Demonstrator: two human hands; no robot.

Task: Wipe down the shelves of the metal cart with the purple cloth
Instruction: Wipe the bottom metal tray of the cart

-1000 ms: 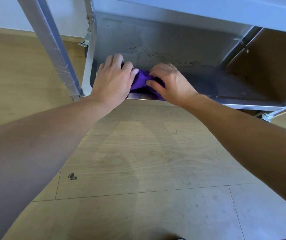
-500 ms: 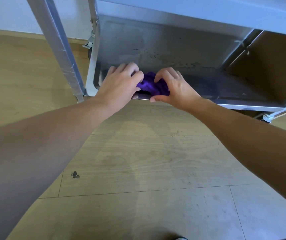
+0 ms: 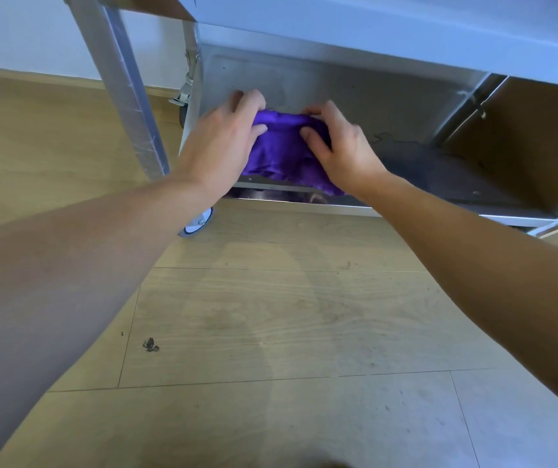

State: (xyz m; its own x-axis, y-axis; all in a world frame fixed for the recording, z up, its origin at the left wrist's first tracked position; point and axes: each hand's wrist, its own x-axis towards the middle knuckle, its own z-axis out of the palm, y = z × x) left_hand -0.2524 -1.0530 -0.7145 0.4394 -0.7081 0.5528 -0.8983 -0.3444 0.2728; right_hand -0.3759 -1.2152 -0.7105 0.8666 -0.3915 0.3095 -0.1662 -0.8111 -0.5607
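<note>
Both hands reached into the lowest shelf (image 3: 433, 170) of the cart, at its left front corner. The cloth (image 3: 281, 152) lay bunched there between them, raised into a fold, its lower edge hanging over the shelf's front lip.

The left hand (image 3: 222, 143) gripped the cloth's left side. Its fingers (image 3: 250, 99) were curled over the top of the fold, close together, and the thumb pressed the fabric from the near side. The right hand (image 3: 343, 148) gripped the right side in the same way: fingers (image 3: 325, 111) bent over the top edge, thumb (image 3: 308, 135) pushed into the purple fabric. The hands were near each other but did not touch, with cloth showing between them.

The shelf's metal looked dull and carried dark smudges to the right of the hands. Above it ran the pale underside of the next shelf (image 3: 406, 32). A slanted metal leg (image 3: 119, 86) stood left of the hands, and a caster (image 3: 199, 224) sat on the floor below the left wrist. A second caster (image 3: 183, 96) showed behind the cart's far left corner, by the white wall (image 3: 17, 32).

The wooden floor (image 3: 271, 315) filled the lower view, with a small dark mark (image 3: 150, 345) on one plank under the left forearm.
</note>
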